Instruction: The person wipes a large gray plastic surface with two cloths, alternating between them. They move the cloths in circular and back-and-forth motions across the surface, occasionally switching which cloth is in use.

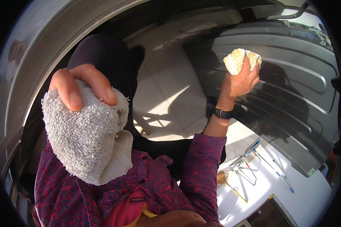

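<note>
Close to the camera on the left, my left hand (82, 85) grips a bunched light grey terry cloth (82, 136); two fingertips press on its top and the rest of the hand is hidden. My right hand (241, 81), with a dark band on its wrist, is closed around a crumpled yellow and white cloth (236, 61). That hand is in front of a large dark grey ribbed panel (289, 73), which carries a shadow. I cannot tell whether the cloth touches the panel.
A mesh-textured curved surface (54, 31) arches at upper left. Below my lap is a tiled floor (164, 82) with a wooden leg (142, 126). A blue-headed squeegee or mop (253, 148), a metal folding frame (244, 171) and a broom (223, 178) are at lower right.
</note>
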Motion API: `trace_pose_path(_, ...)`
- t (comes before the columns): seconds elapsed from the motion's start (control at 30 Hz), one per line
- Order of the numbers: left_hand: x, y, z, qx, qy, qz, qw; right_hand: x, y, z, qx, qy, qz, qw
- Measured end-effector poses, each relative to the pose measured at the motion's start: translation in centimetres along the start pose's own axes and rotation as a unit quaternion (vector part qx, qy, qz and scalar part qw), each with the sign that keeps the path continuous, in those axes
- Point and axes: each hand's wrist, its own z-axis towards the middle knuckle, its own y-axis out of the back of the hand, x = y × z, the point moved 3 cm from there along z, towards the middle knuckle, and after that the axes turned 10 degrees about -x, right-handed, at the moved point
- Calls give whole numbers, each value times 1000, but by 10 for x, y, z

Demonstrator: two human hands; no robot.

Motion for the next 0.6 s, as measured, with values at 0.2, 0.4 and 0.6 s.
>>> trace_pose_path(0.2, -1, 3, 5, 25, 21, -4, 999, 12, -54, -49, 69, -15, 3, 998)
trace_pose_path(0.4, -1, 1, 5, 8, 13, 2, 1000, 17, -110, -109, 193, -12, 4, 981)
trace_pose_path(0.6, 1, 0, 2, -19, -2, 17, 1000, 2, -108, -174, 365, -154, 43, 917)
